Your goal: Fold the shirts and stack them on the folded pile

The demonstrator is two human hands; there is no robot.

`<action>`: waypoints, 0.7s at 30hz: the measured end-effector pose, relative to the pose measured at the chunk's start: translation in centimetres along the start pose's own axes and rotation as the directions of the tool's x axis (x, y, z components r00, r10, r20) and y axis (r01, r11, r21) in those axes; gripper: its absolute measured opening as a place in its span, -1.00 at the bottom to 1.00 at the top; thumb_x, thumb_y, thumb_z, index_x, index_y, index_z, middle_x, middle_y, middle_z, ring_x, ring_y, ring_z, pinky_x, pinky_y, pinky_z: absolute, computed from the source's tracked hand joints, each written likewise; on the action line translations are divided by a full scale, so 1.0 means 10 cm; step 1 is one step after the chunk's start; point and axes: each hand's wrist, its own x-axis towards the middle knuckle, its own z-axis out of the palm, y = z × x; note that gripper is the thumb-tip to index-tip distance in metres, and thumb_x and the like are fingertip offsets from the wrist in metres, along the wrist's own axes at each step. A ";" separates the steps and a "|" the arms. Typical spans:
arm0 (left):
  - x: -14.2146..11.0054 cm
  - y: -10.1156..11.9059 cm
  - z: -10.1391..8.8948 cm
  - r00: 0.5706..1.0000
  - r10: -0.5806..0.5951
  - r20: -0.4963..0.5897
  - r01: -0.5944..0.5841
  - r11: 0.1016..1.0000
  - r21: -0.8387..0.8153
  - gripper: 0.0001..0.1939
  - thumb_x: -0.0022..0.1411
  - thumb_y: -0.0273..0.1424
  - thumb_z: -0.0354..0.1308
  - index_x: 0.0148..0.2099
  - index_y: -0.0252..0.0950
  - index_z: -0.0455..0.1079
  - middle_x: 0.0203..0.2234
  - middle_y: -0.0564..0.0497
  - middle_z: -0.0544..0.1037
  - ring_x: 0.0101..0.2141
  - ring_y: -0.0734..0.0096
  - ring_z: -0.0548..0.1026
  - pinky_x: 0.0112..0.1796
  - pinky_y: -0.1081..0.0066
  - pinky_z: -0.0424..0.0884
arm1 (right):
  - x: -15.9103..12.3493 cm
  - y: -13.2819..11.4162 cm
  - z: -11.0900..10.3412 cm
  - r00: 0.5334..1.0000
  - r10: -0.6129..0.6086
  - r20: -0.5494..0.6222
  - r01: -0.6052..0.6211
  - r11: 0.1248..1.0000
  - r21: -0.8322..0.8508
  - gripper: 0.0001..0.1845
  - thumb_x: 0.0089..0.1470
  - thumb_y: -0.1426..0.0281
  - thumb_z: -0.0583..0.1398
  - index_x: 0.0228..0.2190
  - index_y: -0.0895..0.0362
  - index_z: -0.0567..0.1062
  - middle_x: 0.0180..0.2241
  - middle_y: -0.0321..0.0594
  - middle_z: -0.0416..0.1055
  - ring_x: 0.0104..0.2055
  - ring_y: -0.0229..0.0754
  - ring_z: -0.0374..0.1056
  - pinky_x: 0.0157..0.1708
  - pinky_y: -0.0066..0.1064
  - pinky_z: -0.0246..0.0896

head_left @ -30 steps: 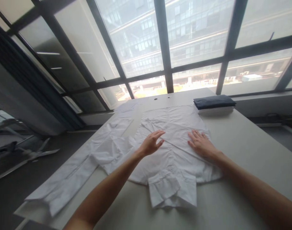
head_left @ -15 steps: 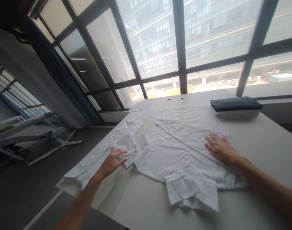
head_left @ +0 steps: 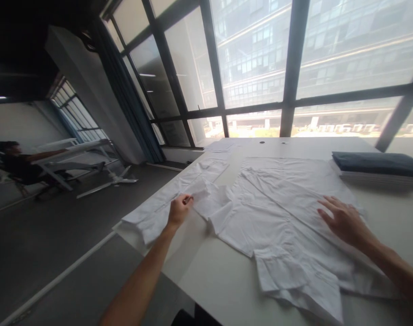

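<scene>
A white shirt (head_left: 267, 203) lies spread out on the white table (head_left: 206, 271), wrinkled along its middle. Its near sleeve (head_left: 277, 271) is doubled over toward the front edge. My left hand (head_left: 179, 209) is closed, with the fingers pinching the end of the far-left sleeve (head_left: 206, 194). Over the body of the shirt at the right is my right hand (head_left: 344, 222), fingers spread and palm down, holding nothing. Whether its palm touches the cloth I cannot tell.
Another white garment (head_left: 152, 222) lies along the table's left edge. A folded stack with a dark blue cloth (head_left: 379, 162) on top sits at the right. Windows stand behind the table. A person (head_left: 16, 163) sits at the far left.
The view has swung left, so everything sits farther right. My left hand has gone from open fingers beside the sleeve to a pinch on it. My right hand stays spread over the shirt.
</scene>
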 end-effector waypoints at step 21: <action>-0.83 2.19 1.56 0.656 0.494 0.571 -0.019 0.766 -0.642 -0.59 0.34 -0.26 0.07 0.13 -0.30 0.49 0.03 -0.13 0.59 0.01 0.15 0.56 0.02 0.22 0.47 | -0.23 -1.36 -0.14 0.810 0.217 0.545 -0.535 -0.107 0.838 -0.72 0.10 0.11 0.27 -0.30 0.05 0.55 -0.22 -0.11 0.62 -0.15 0.09 0.56 0.04 0.05 0.43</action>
